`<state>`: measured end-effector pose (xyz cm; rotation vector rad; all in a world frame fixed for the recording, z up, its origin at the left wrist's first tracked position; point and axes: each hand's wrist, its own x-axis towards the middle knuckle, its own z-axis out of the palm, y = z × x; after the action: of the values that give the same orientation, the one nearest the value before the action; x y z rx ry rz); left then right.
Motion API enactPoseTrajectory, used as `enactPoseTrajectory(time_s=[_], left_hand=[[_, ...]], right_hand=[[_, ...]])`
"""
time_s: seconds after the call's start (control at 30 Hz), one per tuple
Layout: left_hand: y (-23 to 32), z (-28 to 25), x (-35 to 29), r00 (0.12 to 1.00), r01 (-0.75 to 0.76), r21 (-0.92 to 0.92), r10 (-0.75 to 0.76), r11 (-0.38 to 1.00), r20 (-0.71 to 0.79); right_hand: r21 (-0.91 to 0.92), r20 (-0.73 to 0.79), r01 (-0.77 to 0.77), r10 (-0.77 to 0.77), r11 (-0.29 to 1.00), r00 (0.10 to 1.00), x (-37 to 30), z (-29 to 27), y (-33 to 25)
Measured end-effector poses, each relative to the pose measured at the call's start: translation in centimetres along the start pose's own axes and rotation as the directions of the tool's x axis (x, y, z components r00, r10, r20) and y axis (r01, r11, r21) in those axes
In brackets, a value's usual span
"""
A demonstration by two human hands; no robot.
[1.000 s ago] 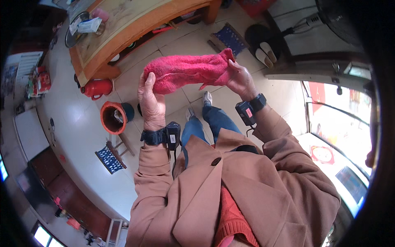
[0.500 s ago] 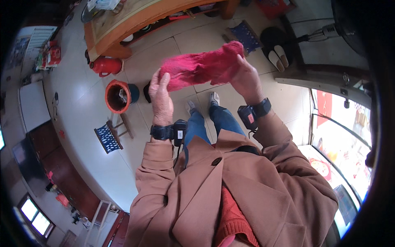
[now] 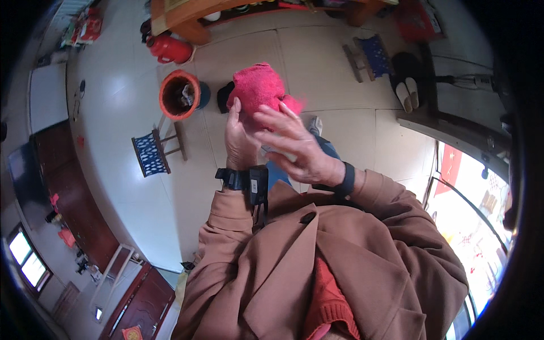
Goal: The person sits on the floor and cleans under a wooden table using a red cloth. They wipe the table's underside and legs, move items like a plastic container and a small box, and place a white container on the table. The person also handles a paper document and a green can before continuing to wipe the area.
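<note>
A bunched, fuzzy pink-red cloth [image 3: 258,85] is up in front of me, above the floor. My left hand [image 3: 241,143] supports it from the near left side, thumb up against it; its other fingers are mostly hidden behind the cloth and my right hand. Across the near right side of the cloth lies my right hand [image 3: 303,150], fingers spread and slightly blurred, their tips at its lower edge. A loose end of the cloth sticks out to the right, past those fingertips.
An orange-rimmed bin [image 3: 167,102] with litter inside stands left of my hands, near a red thermos [image 3: 173,50]. A blue-patterned folding stool [image 3: 152,153] is on the left, another stool [image 3: 374,56] far right. White slippers [image 3: 408,93] lie beside it. A wooden table [image 3: 192,11] stands ahead.
The cloth was stretched sideways between both hands; now it is bunched up at my left hand. My right hand has come left and its fingers have spread. The view has shifted.
</note>
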<state>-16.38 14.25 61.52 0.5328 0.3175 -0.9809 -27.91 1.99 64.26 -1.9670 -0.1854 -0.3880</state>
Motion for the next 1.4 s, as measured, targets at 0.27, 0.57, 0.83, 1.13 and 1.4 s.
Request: enactPoseTrajectory(time_s=[0.27, 0.57, 0.83, 1.13, 1.4], left_hand=[[9.3, -2.6, -6.7, 0.913, -0.337, 0.058, 0.342, 0.94, -0.224], [14.7, -8.1, -9.9, 0.91, -0.313, -0.127, 0.259, 0.941, -0.323], [18.7, -11.9, -12.5, 0.828, -0.262, 0.464, 0.444, 0.846, -0.342], [26.5, -17.0, -14.7, 0.723, -0.119, 0.825, 0.618, 0.552, -0.309], [44.6, -13.0, -23.4, 0.693, -0.586, 0.782, 0.632, 0.212, 0.348]], right_hand=[[0.486, 0.091, -0.578, 0.62, 0.656, 0.779, 5.2, 7.5, 0.8], [0.797, 0.602, -0.573, 0.332, -0.191, 0.726, 11.6, 17.1, 1.2], [0.674, 0.737, -0.589, 0.461, -0.446, 0.494, 16.9, 22.0, 3.3], [0.583, 0.811, -0.508, 0.422, -0.634, 0.405, 20.5, 28.2, 5.1], [0.8, 0.6, -0.431, 0.533, -0.417, 0.597, 25.9, 31.5, 3.0]])
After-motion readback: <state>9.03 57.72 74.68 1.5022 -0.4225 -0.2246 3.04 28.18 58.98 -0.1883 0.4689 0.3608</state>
